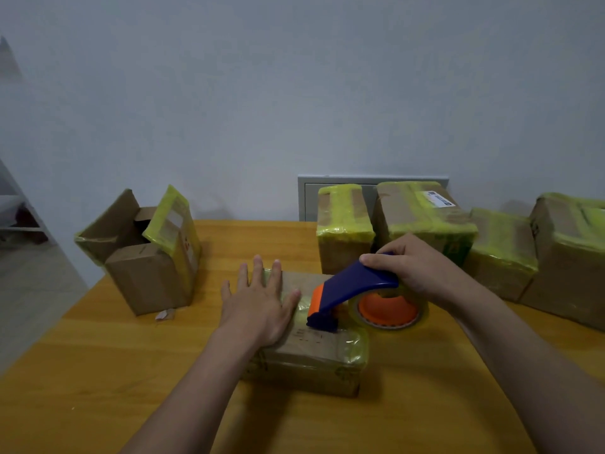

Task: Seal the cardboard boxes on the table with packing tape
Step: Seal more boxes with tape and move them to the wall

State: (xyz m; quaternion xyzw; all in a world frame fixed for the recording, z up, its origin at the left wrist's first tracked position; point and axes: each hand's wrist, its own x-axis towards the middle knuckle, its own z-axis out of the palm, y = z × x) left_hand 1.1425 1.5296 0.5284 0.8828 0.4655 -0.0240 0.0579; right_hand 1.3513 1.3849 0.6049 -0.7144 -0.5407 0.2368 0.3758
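A low, flat cardboard box (314, 362) lies in the middle of the yellow wooden table (98, 371), with clear yellowish tape over its right end. My left hand (262, 299) rests flat on its top, fingers spread. My right hand (412, 263) grips the blue handle of a tape dispenser (353, 290) with an orange hub and a roll of clear tape. The dispenser's blue nose touches the box top just right of my left thumb.
An open box (147, 257) with raised flaps stands at the back left, a scrap of paper (165, 313) beside it. Several taped boxes (425, 221) line the back right against the wall. A grey wall panel (307, 198) shows behind them.
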